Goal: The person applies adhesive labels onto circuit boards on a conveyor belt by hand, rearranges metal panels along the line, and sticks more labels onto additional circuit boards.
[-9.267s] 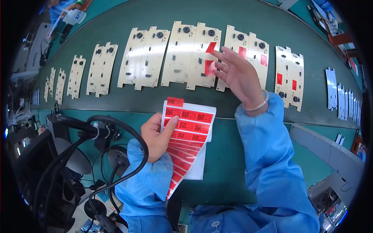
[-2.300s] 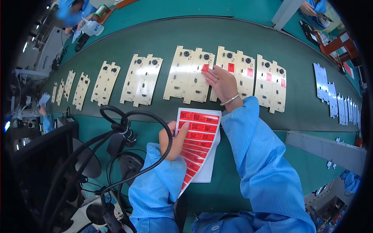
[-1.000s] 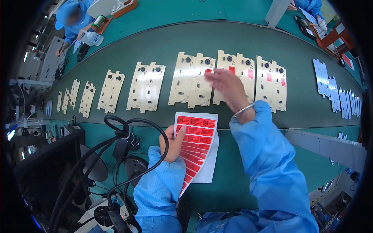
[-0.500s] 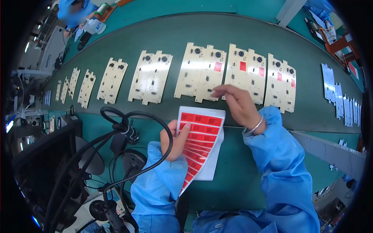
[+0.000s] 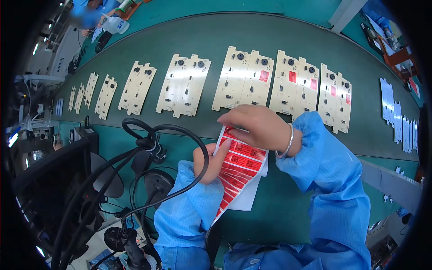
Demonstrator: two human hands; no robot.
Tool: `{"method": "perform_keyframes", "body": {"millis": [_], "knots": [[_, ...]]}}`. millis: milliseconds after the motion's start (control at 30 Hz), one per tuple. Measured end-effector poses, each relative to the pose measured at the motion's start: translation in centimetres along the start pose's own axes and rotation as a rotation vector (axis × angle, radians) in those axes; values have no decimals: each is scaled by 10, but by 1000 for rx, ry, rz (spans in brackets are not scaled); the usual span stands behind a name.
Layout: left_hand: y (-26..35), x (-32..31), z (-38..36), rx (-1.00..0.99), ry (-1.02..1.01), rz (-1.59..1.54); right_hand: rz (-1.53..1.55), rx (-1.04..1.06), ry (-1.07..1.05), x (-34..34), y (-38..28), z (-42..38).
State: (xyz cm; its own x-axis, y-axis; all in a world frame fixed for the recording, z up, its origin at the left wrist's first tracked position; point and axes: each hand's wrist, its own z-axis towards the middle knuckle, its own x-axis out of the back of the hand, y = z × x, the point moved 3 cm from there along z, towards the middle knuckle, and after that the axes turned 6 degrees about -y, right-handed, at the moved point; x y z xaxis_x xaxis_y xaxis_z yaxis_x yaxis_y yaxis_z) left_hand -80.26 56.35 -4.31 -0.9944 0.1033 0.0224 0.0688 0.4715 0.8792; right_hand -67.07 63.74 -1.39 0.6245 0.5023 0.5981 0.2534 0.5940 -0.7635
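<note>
My left hand (image 5: 211, 163) grips the left edge of a sheet of red labels (image 5: 243, 163), its thumb lying on top. White backing paper (image 5: 246, 198) shows below the fanned, curved label strips. Over the sheet's top edge, my right hand (image 5: 261, 128) is bent with thumb and fingers closing at the upper left corner; the exact pinch is partly hidden. Just beyond it lies a pale circuit board panel (image 5: 243, 81) with one red label (image 5: 264, 75). To its right, two panels (image 5: 294, 85) (image 5: 334, 99) each carry two red labels.
Several unlabelled board panels (image 5: 183, 85) line the dark green belt (image 5: 180, 40) to the left. Narrow pale strips (image 5: 387, 101) lie at the far right. A looped black cable (image 5: 180, 128) hangs near my left forearm, by a monitor (image 5: 49, 189). Another person's sleeve (image 5: 85, 15) shows top left.
My right hand has come down and left from beside the boards onto the top of the label sheet. The view has shifted slightly, and the left hand still holds the sheet.
</note>
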Motion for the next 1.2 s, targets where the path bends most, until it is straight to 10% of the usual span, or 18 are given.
{"method": "perform_keyframes", "body": {"millis": [133,400,1200], "knots": [[-5,7,2,20,24,79,-190,152,67,1,-16,-3],[-5,11,2,-4,77,53,571,-447,727,26,114,11],[-6,22,2,-9,38,74,-236,-453,550,8,107,29]]}}
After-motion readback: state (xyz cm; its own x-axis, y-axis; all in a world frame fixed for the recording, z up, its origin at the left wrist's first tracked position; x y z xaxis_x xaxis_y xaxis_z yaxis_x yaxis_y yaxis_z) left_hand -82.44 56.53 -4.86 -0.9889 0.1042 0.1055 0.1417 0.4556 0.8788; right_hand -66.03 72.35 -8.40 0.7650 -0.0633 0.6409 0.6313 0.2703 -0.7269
